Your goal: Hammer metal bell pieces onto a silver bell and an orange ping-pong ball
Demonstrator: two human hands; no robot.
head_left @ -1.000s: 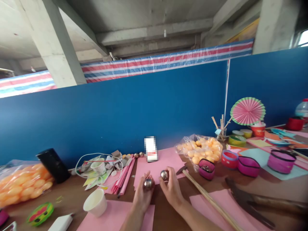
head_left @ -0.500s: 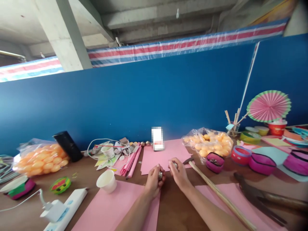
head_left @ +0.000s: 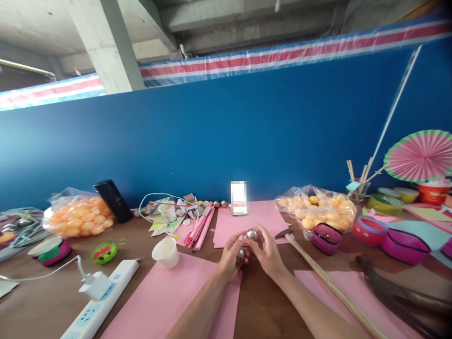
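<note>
Near the middle of the brown table, my left hand (head_left: 230,258) has its fingers wrapped round a shiny silver ball (head_left: 240,254). Close beside it on the right, my right hand (head_left: 267,252) grips a second silver ball (head_left: 252,234) between thumb and fingers. The left fingertips come up close to this second ball; whether they touch it I cannot tell. Behind both hands lies a pink sheet (head_left: 226,228), with a blurred-out white object (head_left: 239,200) at its back edge. More silver balls (head_left: 223,204) rest just left of that object.
A white cup (head_left: 165,253) stands on pink paper (head_left: 169,301) at left, beside a power strip (head_left: 102,301). Bags of orange balls (head_left: 79,219) (head_left: 318,209) lie on both sides. A wooden-handled tool (head_left: 328,282) and a dark curved tool (head_left: 391,296) lie at right.
My hands have come closer together, and the ball in my right hand is raised and shows more fully. The camera view has shifted slightly left, so the table's contents appear further right.
</note>
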